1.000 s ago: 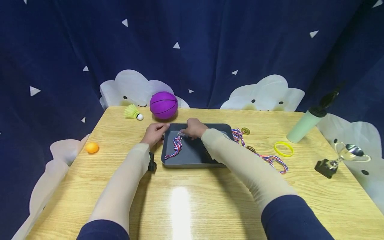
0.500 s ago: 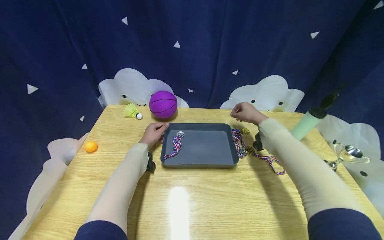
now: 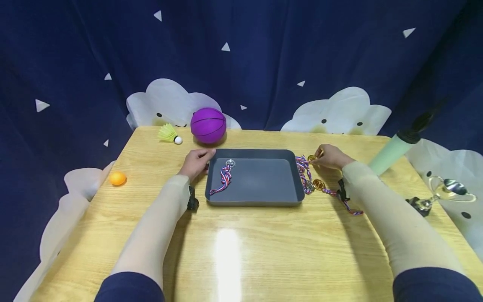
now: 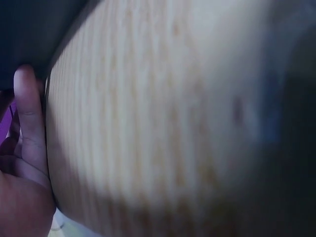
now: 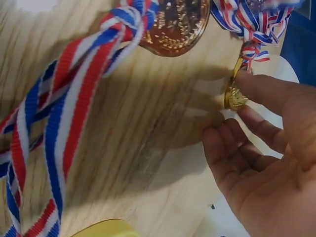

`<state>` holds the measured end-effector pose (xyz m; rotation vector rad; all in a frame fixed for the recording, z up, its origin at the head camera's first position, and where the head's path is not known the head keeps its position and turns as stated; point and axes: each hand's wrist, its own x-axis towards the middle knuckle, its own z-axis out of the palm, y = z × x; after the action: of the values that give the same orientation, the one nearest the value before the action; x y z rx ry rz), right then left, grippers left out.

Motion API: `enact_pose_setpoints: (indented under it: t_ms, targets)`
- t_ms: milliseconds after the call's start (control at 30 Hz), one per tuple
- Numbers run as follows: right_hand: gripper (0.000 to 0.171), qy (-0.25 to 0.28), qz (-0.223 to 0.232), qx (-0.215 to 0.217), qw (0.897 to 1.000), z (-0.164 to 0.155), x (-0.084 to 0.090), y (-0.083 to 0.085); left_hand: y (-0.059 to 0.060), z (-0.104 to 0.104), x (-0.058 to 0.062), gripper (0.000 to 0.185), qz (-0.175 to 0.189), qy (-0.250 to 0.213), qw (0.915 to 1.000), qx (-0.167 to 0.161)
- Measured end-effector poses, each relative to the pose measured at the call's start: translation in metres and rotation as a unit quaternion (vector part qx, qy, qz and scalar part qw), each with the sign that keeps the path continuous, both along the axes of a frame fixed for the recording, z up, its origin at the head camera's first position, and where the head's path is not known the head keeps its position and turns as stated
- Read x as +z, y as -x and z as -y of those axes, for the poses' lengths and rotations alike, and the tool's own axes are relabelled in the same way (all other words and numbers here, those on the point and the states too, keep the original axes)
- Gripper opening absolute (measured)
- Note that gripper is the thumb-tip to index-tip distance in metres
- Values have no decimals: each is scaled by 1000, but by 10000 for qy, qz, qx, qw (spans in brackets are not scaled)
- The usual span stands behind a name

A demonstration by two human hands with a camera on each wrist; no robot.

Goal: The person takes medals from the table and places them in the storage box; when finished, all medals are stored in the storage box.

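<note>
My left hand (image 3: pixel 196 162) holds the dark grey tray (image 3: pixel 260 180) at its back left corner; some of its fingers are hidden. Inside the tray, on the left, lies a silver medal (image 3: pixel 230 162) with a knotted red, white and blue ribbon (image 3: pixel 226 177). Beyond the tray's right side, my right hand (image 3: pixel 332 157) pinches a gold medal (image 5: pixel 236 96) between thumb and finger, the disc tipped up on edge in the right wrist view. Its bunched ribbon (image 5: pixel 254 22) lies by the tray. Close by are another silver medal (image 3: pixel 309 186) and a bronze-gold medal (image 3: pixel 318 184).
A purple ball (image 3: pixel 208 125) and a yellow shuttlecock (image 3: pixel 169 134) stand at the back left. An orange ball (image 3: pixel 118 178) sits at the left. To the right are a pale green bottle (image 3: pixel 392 154) and a trophy cup (image 3: pixel 445 191). A yellow band (image 5: pixel 106 228) shows in the right wrist view.
My right hand has left the silver medal in the tray, moved right past the tray, and come down onto the gold medal. My left hand has stayed at the tray's corner.
</note>
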<state>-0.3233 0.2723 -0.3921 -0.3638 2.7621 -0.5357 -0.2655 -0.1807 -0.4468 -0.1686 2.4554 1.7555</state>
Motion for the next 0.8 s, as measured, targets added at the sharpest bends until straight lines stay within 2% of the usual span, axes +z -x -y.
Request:
enact_pose_setpoints:
  t_ms: [133, 267, 433, 600, 667, 800]
  targets:
    - [29, 283, -105, -133, 9995, -3, -2, 1, 2, -1, 0, 45, 31, -2, 10000, -1]
    - [22, 1063, 71, -366, 9936, -8, -3, 3, 3, 0, 0, 46, 75, 2, 10000, 38]
    - [27, 2189, 352, -981, 9702, -13, 9, 7, 3, -1, 1, 45, 102, -44, 9999, 55]
    - [30, 3029, -142, -1303, 9440, -12, 30, 9, 2, -1, 2, 45, 121, -44, 9999, 62]
    - [30, 3139, -370, -1300, 9398, -11, 39, 11, 2, -1, 2, 45, 137, -49, 9999, 65]
    - [32, 2998, -564, -1220, 9445, -8, 51, 12, 1, -2, 3, 44, 172, -31, 9998, 94]
